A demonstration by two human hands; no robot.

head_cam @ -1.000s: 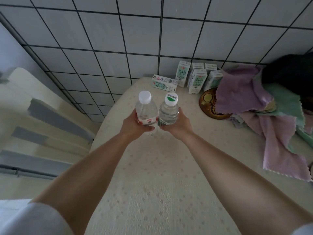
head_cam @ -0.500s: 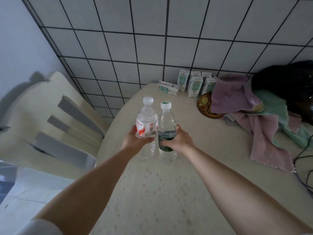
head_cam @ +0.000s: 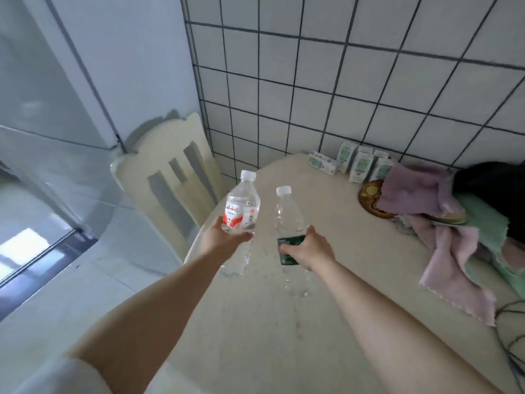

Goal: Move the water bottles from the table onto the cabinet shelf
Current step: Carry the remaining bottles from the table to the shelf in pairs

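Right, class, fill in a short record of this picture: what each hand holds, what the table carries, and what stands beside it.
left hand: grips clear plastic bottle with red label
right hand: grips clear plastic bottle with green label
bottles: both capped, lifted above the cream table
table, far side: small green-and-white cartons, pink and green cloths
beside table: cream slatted chair
cabinet shelf: not in view

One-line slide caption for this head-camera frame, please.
Person lifts two water bottles over the table: left hand grips the red-labelled bottle, right hand the green-labelled bottle.
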